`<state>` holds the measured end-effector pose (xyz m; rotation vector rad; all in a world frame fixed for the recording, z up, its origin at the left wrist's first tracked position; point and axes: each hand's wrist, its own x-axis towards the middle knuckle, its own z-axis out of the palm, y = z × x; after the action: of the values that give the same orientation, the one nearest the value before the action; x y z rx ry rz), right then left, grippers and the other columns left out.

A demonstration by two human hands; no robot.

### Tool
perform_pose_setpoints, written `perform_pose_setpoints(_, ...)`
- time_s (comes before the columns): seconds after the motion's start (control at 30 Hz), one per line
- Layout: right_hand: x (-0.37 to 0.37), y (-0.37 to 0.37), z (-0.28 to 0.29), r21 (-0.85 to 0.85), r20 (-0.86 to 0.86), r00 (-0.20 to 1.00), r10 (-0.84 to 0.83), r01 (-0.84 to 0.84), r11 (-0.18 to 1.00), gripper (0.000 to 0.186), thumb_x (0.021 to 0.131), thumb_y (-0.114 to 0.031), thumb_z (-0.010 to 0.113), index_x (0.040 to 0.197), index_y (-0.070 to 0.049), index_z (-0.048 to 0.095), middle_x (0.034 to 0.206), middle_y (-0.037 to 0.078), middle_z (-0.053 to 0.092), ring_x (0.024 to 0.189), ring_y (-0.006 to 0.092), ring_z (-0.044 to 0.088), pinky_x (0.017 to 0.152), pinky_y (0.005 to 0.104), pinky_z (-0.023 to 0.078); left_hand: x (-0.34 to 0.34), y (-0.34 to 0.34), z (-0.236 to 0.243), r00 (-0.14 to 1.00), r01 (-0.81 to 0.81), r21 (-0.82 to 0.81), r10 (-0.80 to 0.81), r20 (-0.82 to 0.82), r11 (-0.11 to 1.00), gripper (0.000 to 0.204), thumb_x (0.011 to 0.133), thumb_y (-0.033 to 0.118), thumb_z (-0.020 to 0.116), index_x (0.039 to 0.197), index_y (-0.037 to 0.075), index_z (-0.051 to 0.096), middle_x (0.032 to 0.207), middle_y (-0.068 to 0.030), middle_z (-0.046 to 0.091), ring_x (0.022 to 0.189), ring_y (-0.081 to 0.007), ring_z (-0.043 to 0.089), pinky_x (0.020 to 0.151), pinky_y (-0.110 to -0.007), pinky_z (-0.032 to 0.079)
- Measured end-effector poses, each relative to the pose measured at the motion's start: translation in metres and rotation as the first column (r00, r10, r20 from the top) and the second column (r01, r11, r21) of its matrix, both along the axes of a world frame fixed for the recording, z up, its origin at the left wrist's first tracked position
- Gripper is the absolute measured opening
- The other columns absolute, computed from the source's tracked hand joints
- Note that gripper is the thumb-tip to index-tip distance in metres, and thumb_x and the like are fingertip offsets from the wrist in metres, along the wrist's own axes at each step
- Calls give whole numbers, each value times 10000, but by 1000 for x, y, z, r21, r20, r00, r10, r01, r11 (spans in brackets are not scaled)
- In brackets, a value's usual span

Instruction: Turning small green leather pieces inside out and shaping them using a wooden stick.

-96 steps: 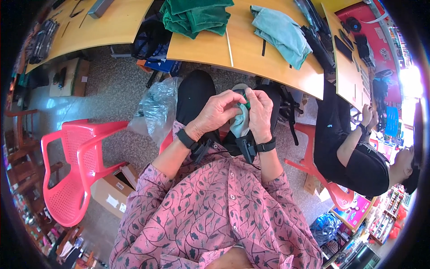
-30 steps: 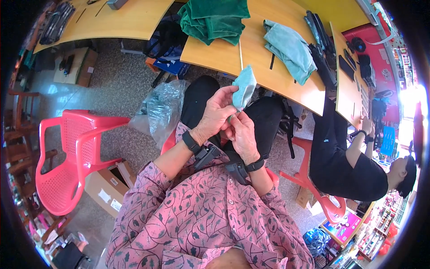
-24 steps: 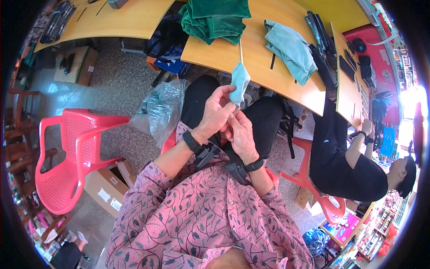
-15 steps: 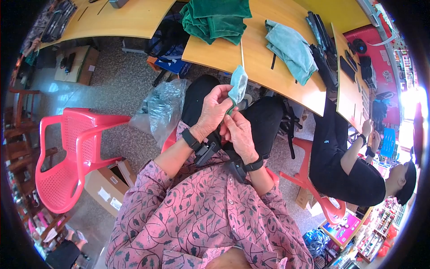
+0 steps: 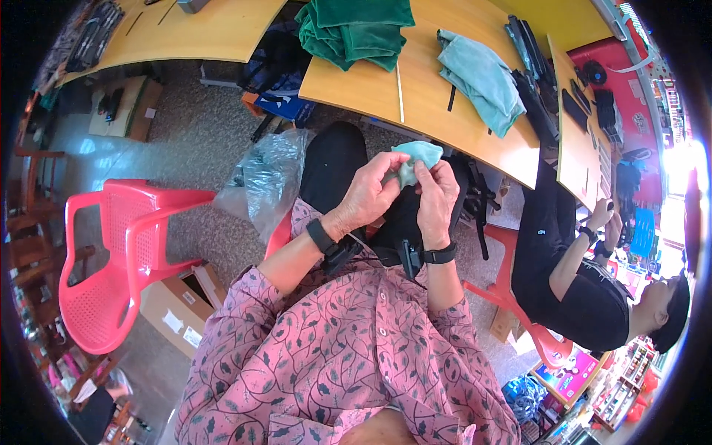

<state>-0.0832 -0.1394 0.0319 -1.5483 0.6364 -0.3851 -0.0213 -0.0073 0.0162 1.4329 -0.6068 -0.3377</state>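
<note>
Right hand (image 5: 437, 204) has risen since half a second ago, from below the small pale-teal fabric piece (image 5: 426, 152) to its right side; fabric now lies tipped between both hands rather than standing up above the left hand (image 5: 363, 196). Largest first, from my remote feed: yellow-tan flat-topped table (image 5: 356, 89) across the far side. Co-worker in black clothes (image 5: 586, 297) seated at right, in profile. Pink plastic armchair with perforated panels (image 5: 96, 315) on the left. Crumpled clear plastic bag (image 5: 263, 178) beside the wearer's left knee. On the table, I log a folded dark-green plush cloth pile (image 5: 356, 33) and, right of it, a rumpled pale-teal cloth (image 5: 482, 81). Left hand: thumb and fingers drawn narrow, pinching the fabric's left side. Right hand: thumb laid on the near face, fingers bent; I cannot tell their grip behind. Smallest, the fabric piece: held over the lap, near the table's front edge in my view.
</note>
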Motion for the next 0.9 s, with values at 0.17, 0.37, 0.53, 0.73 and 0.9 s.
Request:
perform_pose_setpoints(0.17,-1,7,-11,185,248,962,-114,68,980,79,935,-85,634,997,-44,609,926,-12,625,802,58,535,733,218,439,1,-6,3,879,-11,-155,-64,-473,988,270,874,2,595,1141,-9,555,994,-59,613,867,-111,595,729,-255,516)
perform_pose_setpoints(0.37,1,9,-7,248,345,930,-127,41,968,81,945,-54,614,1023,-42,597,974,-5,624,873,64,550,819,226,440,4,0,-5,769,85,-95,-125,-626,992,249,871,73,621,1104,22,549,929,-3,597,688,-59,533,602,-202,448)
perform_pose_setpoints(0.53,-1,12,-8,249,345,936,-70,-19,968,72,946,-50,613,1014,-41,594,969,-8,621,877,61,548,824,228,440,8,3,-33,960,91,105,-59,-274,990,173,834,59,662,995,31,605,909,10,595,651,-76,528,582,-226,456)
perform_pose_setpoints(0.73,2,14,-7,234,351,933,-78,-7,972,61,948,-49,610,1005,-40,594,950,-15,620,859,55,544,797,223,444,14,7,-15,996,-72,130,63,67,989,145,799,24,661,941,6,637,833,-48,640,712,-158,641,652,-293,520)
perform_pose_setpoints(0.9,4,17,-9,213,322,944,-70,0,977,66,949,-59,612,1009,-40,595,947,-17,621,847,52,546,776,219,446,20,11,-9,868,127,10,-106,-485,992,138,835,6,626,962,-29,586,794,-59,637,612,-150,648,543,-269,528)
